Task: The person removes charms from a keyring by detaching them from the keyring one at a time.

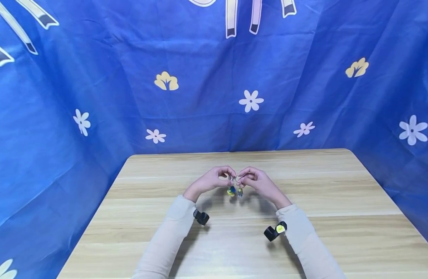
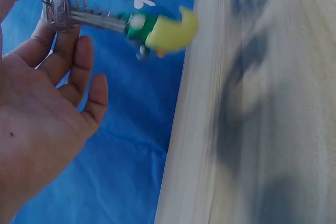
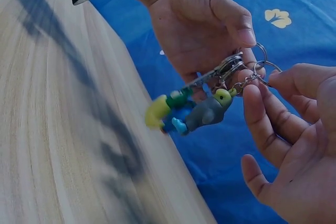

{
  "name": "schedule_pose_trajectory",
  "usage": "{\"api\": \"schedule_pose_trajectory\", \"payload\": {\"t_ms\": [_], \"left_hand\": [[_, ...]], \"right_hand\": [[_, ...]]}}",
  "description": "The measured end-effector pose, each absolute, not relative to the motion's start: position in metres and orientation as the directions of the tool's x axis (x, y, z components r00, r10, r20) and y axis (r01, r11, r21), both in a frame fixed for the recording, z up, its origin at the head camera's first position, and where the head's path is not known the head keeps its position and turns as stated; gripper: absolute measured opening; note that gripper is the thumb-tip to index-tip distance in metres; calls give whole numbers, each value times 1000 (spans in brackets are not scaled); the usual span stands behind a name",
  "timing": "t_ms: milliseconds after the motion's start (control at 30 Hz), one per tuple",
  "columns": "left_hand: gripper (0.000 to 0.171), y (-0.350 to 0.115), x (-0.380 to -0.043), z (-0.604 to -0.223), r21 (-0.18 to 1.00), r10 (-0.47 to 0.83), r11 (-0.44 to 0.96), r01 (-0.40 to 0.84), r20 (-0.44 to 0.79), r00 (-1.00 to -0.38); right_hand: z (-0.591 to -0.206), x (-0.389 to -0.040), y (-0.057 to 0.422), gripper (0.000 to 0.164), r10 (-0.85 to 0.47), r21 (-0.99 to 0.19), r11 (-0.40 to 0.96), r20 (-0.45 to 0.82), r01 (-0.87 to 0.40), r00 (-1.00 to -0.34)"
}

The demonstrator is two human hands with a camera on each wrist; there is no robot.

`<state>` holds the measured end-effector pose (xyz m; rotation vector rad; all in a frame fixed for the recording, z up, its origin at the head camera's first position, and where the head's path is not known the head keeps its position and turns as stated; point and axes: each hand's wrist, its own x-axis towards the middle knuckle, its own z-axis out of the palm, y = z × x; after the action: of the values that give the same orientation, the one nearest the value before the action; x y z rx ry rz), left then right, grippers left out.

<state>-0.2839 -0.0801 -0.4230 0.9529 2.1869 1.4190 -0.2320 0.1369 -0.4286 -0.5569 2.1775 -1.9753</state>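
Both hands meet over the table, close together at the middle. My left hand (image 1: 212,180) pinches a bunch of metal rings with a silver key (image 2: 102,20); a green and yellow figure charm (image 2: 170,32) dangles beside the key, blurred. My right hand (image 3: 307,114) pinches a metal split ring (image 3: 270,71) between thumb and forefinger. From that ring's short chain hangs a grey figure charm (image 3: 207,113) with a yellow-green head and a light blue end. The rings of the two hands overlap in the right wrist view. Remaining fingers of both hands are loosely bent.
The light wood table (image 1: 304,240) lies under both forearms. A blue cloth (image 1: 203,128) printed with flowers hangs behind the table and along its sides. Black wrist cameras sit on the left cuff (image 1: 201,217) and the right cuff (image 1: 275,231).
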Motion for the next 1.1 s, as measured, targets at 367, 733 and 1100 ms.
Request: {"api": "schedule_pose_trajectory", "payload": {"t_ms": [367, 733, 1100], "left_hand": [[27, -82, -284, -421, 940, 719, 187, 284, 65, -692], [33, -84, -282, -420, 938, 714, 216, 272, 39, -700], [28, -83, -280, -419, 938, 714, 202, 281, 56, -698]], "right_hand": [[-428, -232, 137, 27, -373, -987, 32, 133, -156, -918], [-431, -232, 136, 27, -370, -988, 19, 136, -154, -919], [-434, -231, 138, 23, -377, -975, 7, 203, -222, -904]]}}
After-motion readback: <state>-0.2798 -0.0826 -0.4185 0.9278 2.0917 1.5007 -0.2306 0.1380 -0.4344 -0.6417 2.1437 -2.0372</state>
